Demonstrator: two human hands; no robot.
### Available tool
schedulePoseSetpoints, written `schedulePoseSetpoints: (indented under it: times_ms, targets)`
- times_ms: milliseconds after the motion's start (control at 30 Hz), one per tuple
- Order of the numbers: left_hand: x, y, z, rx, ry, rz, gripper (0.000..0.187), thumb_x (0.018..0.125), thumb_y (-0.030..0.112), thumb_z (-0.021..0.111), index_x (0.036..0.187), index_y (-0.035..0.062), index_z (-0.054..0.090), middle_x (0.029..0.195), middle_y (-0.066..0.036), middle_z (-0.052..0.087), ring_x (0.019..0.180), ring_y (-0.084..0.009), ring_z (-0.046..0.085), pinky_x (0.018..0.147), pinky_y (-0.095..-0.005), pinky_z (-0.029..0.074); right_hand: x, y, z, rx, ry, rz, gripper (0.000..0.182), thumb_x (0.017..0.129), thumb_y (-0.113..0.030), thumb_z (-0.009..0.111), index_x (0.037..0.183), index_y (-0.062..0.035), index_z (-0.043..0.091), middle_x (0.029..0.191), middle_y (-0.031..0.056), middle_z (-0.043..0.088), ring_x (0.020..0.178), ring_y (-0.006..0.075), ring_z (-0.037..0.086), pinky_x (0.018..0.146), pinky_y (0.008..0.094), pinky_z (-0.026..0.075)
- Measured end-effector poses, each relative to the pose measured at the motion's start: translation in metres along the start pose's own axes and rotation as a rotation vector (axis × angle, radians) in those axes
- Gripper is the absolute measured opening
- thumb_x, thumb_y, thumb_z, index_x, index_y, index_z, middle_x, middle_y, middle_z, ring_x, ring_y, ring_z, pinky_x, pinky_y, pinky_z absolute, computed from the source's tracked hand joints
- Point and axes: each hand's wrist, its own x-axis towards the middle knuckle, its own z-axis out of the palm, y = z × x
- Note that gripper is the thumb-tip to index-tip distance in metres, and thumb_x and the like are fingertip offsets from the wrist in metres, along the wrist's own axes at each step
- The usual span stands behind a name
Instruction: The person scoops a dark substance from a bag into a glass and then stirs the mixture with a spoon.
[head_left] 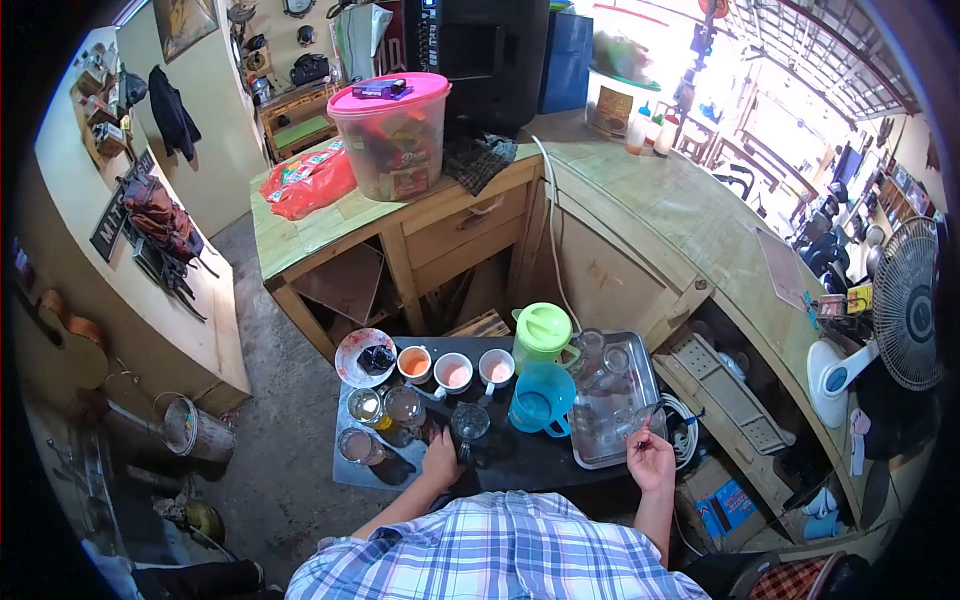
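Observation:
My left hand (441, 460) rests on the dark low table with its fingers stretched out, close beside the handle of a clear glass mug (470, 421). My right hand (652, 461) is raised at the near right corner of the metal tray (600, 461), fingers pinched around a thin spoon (645, 423), whose shape is hard to make out. Three white cups, one (414, 363) with orange contents and two (453, 373) with pinkish contents, stand behind the mug. To the left are more glasses, including one with yellow liquid (368, 408). A blue pitcher (541, 401) stands between the mug and tray.
A green lidded pitcher (542, 335) stands behind the blue one. Upturned glasses (607, 366) are on the tray. A bowl with a dark bag (361, 357) sits at the table's back left. Wooden counters (640, 170) enclose the back and right; a fan (905, 305) stands at right.

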Motion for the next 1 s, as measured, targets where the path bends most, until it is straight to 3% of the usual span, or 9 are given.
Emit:
schedulePoseSetpoints:
  times_ms: [33,100,200,300,433,667,700,833,1000]
  targets:
    - [0.0,0.004,-0.025,0.001,0.0,-0.008,0.088,0.069,0.038,0.078,0.137,-0.0003,0.039,0.132,-0.019,0.053,0.131,-0.0331,0.042,0.107,-0.0437,0.035,0.003,0.0,0.001,-0.002,0.004,0.007,0.026,0.084,0.009,0.049,0.106,0.0031,0.061,0.084,0.0115,0.056,0.076,0.0208,0.056,0.074,0.0296,0.052]
    - [0.009,0.007,-0.086,0.148,-0.838,-0.03,0.07,0.07,0.04,0.077,0.125,0.0013,0.056,0.116,-0.018,0.063,0.116,-0.0335,0.057,0.095,-0.0393,0.047,0.008,0.0,0.004,0.026,0.008,0.014,0.025,0.084,0.008,0.05,0.106,0.003,0.061,0.084,0.0115,0.057,0.076,0.0211,0.056,0.074,0.0301,0.052]
    - [0.017,-0.009,-0.172,-0.824,-0.959,0.003,0.039,0.085,0.024,0.068,0.117,0.0035,0.063,0.102,-0.009,0.069,0.088,-0.0182,0.068,0.08,-0.0292,0.053,0.015,0.002,0.009,-0.004,0.0,0.018,0.025,0.085,0.008,0.05,0.107,0.0031,0.06,0.084,0.0115,0.057,0.076,0.0214,0.056,0.074,0.0305,0.052]
    - [0.047,-0.018,-0.23,-0.909,-0.554,-0.066,0.033,0.082,0.018,0.07,0.111,0.0045,0.064,0.089,-0.006,0.069,0.081,-0.0163,0.067,0.072,-0.0285,0.054,0.02,0.005,0.014,-0.018,-0.01,0.027,0.025,0.085,0.008,0.05,0.107,0.0028,0.06,0.085,0.0121,0.057,0.077,0.0214,0.056,0.074,0.0306,0.052]
    - [0.142,-0.073,-0.191,-0.206,0.062,-0.111,0.048,0.07,0.022,0.076,0.111,0.0015,0.063,0.098,-0.019,0.068,0.083,-0.0346,0.067,0.078,-0.0375,0.054,0.022,0.005,0.013,-0.002,-0.061,0.076,0.025,0.085,0.007,0.048,0.106,0.0039,0.061,0.087,0.0128,0.058,0.08,0.0218,0.057,0.075,0.0298,0.053]
    - [0.208,-0.137,-0.118,0.183,-0.117,-0.288,0.058,0.07,0.019,0.072,0.12,-0.0039,0.054,0.118,-0.025,0.06,0.115,-0.033,0.057,0.096,-0.0392,0.047,0.016,-0.006,0.009,-0.004,-0.051,0.001,0.025,0.085,0.006,0.048,0.106,0.0048,0.061,0.086,0.013,0.057,0.08,0.0214,0.057,0.075,0.0306,0.053]
    - [0.193,-0.124,-0.124,0.307,0.105,-0.197,0.047,0.072,0.016,0.069,0.115,-0.0013,0.06,0.116,-0.022,0.063,0.111,-0.031,0.06,0.093,-0.0386,0.049,0.015,-0.008,0.009,0.013,-0.032,0.003,0.026,0.084,0.008,0.049,0.106,0.0034,0.061,0.085,0.0124,0.057,0.078,0.0216,0.057,0.075,0.031,0.053]
    - [0.205,-0.132,-0.123,0.281,0.032,-0.402,0.023,0.075,0.014,0.069,0.097,0.0061,0.073,0.109,-0.015,0.068,0.101,-0.0293,0.065,0.089,-0.0385,0.051,0.013,-0.012,0.005,0.036,0.0,-0.008,0.027,0.084,0.009,0.049,0.106,0.002,0.062,0.084,0.0117,0.058,0.077,0.0221,0.057,0.075,0.0317,0.053]
    - [0.166,-0.087,-0.183,0.16,0.173,-0.316,0.028,0.073,0.014,0.072,0.099,0.0039,0.071,0.105,-0.016,0.068,0.098,-0.0321,0.066,0.088,-0.0389,0.051,0.015,-0.009,0.01,0.031,-0.002,-0.007,0.028,0.083,0.01,0.048,0.106,0.0018,0.062,0.084,0.0114,0.057,0.077,0.0221,0.057,0.076,0.0318,0.053]
